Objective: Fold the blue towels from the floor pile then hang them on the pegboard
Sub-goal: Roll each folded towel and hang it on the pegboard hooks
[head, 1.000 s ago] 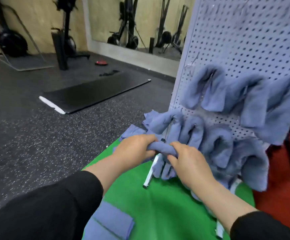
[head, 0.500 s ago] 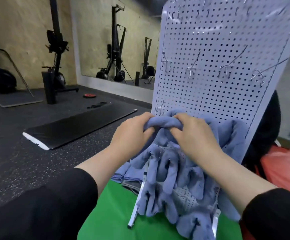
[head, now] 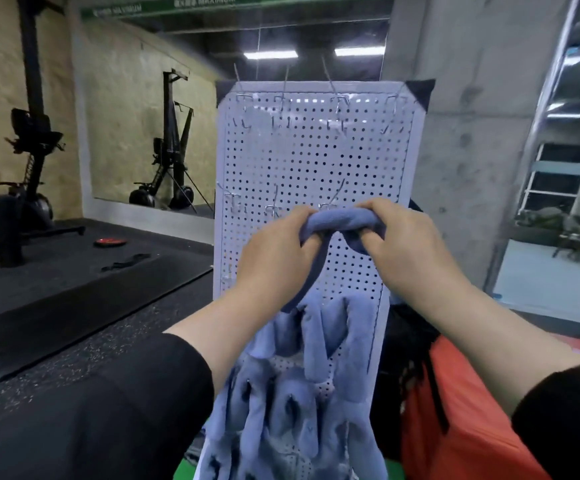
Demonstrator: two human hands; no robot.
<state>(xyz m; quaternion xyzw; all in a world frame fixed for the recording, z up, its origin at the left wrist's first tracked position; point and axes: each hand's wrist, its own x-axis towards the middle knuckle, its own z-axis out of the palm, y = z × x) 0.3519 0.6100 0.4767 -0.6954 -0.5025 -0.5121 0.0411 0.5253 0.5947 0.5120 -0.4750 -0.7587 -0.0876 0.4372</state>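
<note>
1. Left hand [head: 274, 251] and right hand [head: 406, 247] both grip a rolled blue towel [head: 342, 220], frame centre.
2. Towel held against the white pegboard [head: 316, 161], at its middle row of hooks [head: 274, 207].
3. More blue towels [head: 302, 393] hang lower on the board.

We see a white perforated metal pegboard [head: 312, 161] standing upright with wire hooks [head: 333, 199] and hung blue cloth towels [head: 302, 382], beside a black speckled rubber floor [head: 74, 344] bearing a black mat [head: 84, 285].
</note>
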